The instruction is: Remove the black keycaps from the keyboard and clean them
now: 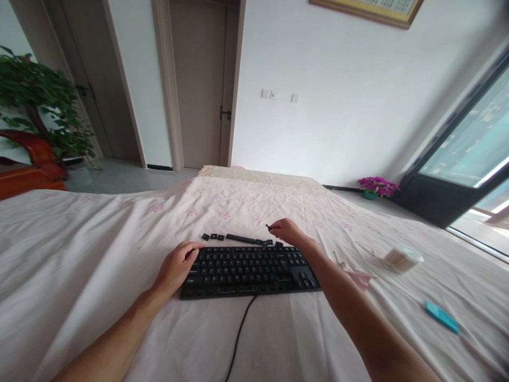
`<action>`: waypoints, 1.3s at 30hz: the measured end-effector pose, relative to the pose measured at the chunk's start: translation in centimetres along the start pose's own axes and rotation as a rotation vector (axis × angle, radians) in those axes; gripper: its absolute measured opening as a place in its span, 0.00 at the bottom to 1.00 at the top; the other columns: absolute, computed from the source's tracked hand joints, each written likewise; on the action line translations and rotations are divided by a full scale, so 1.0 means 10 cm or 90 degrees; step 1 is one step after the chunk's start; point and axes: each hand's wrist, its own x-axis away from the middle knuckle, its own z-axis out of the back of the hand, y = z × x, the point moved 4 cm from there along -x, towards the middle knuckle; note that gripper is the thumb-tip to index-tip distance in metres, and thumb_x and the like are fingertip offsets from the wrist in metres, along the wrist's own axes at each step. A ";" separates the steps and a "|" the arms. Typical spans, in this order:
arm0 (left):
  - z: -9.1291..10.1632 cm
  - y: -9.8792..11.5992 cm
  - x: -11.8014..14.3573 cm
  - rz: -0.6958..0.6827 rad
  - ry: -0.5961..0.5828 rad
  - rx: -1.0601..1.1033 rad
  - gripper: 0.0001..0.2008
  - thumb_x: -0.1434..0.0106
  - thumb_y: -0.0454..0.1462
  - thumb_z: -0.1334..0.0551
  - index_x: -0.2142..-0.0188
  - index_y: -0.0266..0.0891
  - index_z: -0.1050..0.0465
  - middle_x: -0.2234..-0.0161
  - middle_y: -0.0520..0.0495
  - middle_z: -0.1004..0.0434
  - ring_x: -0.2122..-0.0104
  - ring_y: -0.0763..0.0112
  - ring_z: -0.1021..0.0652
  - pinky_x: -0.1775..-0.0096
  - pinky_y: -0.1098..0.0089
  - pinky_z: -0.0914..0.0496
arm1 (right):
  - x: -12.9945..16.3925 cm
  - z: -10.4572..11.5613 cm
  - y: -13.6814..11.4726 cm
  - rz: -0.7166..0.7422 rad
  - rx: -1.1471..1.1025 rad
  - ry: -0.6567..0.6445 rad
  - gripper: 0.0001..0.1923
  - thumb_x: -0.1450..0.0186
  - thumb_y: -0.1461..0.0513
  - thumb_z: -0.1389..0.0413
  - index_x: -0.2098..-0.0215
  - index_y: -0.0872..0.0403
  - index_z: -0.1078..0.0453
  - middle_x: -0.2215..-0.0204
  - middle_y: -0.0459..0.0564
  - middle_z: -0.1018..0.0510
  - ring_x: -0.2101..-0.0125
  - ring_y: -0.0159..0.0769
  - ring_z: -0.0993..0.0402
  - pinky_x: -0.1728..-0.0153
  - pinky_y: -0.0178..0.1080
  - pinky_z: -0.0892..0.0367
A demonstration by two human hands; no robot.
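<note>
A black keyboard (248, 269) lies on a pink flowered cloth (99, 254), its cable (238, 334) running toward me. My left hand (177, 265) rests on the keyboard's left end, fingers curled over the edge. My right hand (287, 232) hovers over the far right edge and pinches a small black keycap (269, 227). Several loose keycaps (212, 236) and a long black key bar (240, 239) lie in a row just beyond the keyboard.
A round container of cotton swabs (402, 259) and a blue flat object (441, 317) lie at the right. A pink tool (353, 273) sits by my right forearm. Doors, a potted plant (40, 101) and a window (473, 143) stand behind.
</note>
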 end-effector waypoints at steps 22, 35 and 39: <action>-0.32 1.16 0.33 0.054 -0.160 0.388 0.15 0.41 0.44 0.39 0.59 0.38 0.25 0.65 0.45 0.19 0.68 0.66 0.20 0.66 0.68 0.26 | 1.16 -0.57 -0.83 0.003 -1.005 -0.420 0.15 0.44 0.57 0.35 0.66 0.62 0.26 0.68 0.53 0.21 0.75 0.28 0.25 0.72 0.31 0.27; -0.25 1.04 0.27 -0.033 -0.051 0.222 0.13 0.38 0.44 0.43 0.59 0.42 0.24 0.59 0.48 0.21 0.60 0.64 0.23 0.55 0.65 0.30 | 1.20 -0.43 -0.45 0.006 -0.829 -0.166 0.21 0.47 0.57 0.35 0.58 0.59 0.24 0.71 0.50 0.21 0.74 0.30 0.27 0.69 0.35 0.29; 0.04 0.77 0.09 -0.020 0.097 0.110 0.14 0.38 0.42 0.45 0.58 0.42 0.24 0.57 0.50 0.22 0.59 0.66 0.24 0.52 0.65 0.31 | 1.20 -0.27 -0.01 0.025 -0.537 0.072 0.17 0.45 0.60 0.39 0.57 0.54 0.23 0.67 0.48 0.20 0.66 0.38 0.25 0.61 0.40 0.31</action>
